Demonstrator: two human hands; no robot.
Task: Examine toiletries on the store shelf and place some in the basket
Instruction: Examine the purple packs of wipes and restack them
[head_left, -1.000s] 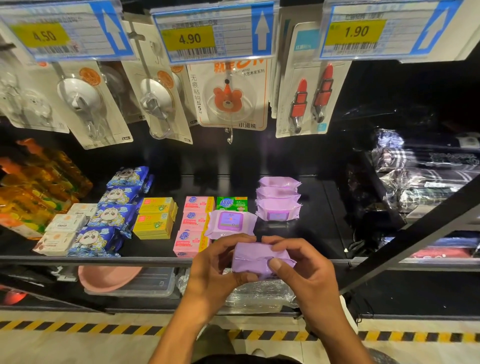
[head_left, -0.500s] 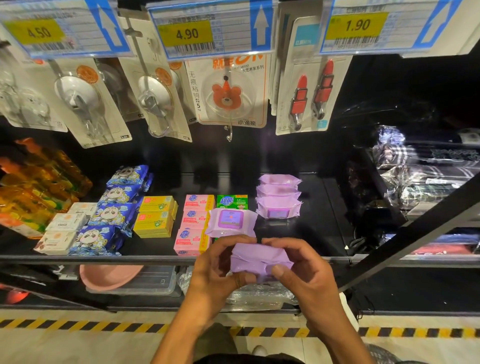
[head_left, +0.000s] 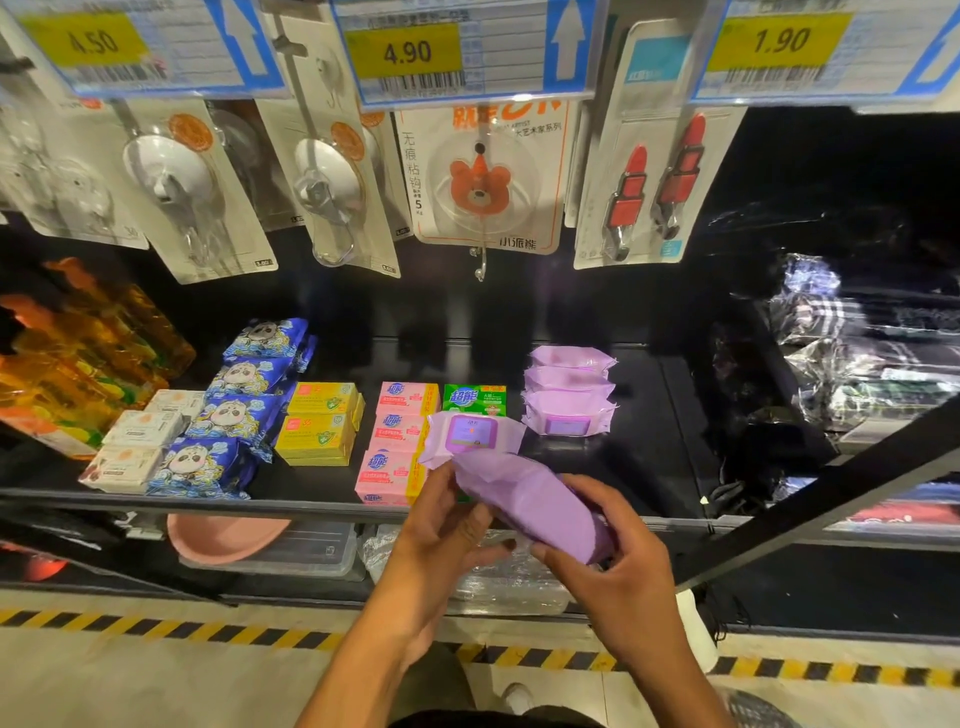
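Note:
A purple wipes pack (head_left: 535, 506) is held tilted in front of the black shelf (head_left: 311, 501), its plain back side up. My left hand (head_left: 441, 540) grips its left end and my right hand (head_left: 618, 561) holds its lower right end. Just behind it another purple pack (head_left: 470, 431) lies on the shelf with its label up. A stack of three purple packs (head_left: 569, 395) sits further back to the right. No basket is in view.
Pink soap boxes (head_left: 395, 447), a green one (head_left: 475, 399), yellow boxes (head_left: 319, 423), blue panda packs (head_left: 234, 410) and orange bottles (head_left: 72, 364) fill the shelf's left. Hook cards and price tags hang above. A pink basin (head_left: 223, 538) lies below.
The pack has turned from level to a diagonal tilt, left end raised toward the shelf. Both hands have stayed on it and spread further apart.

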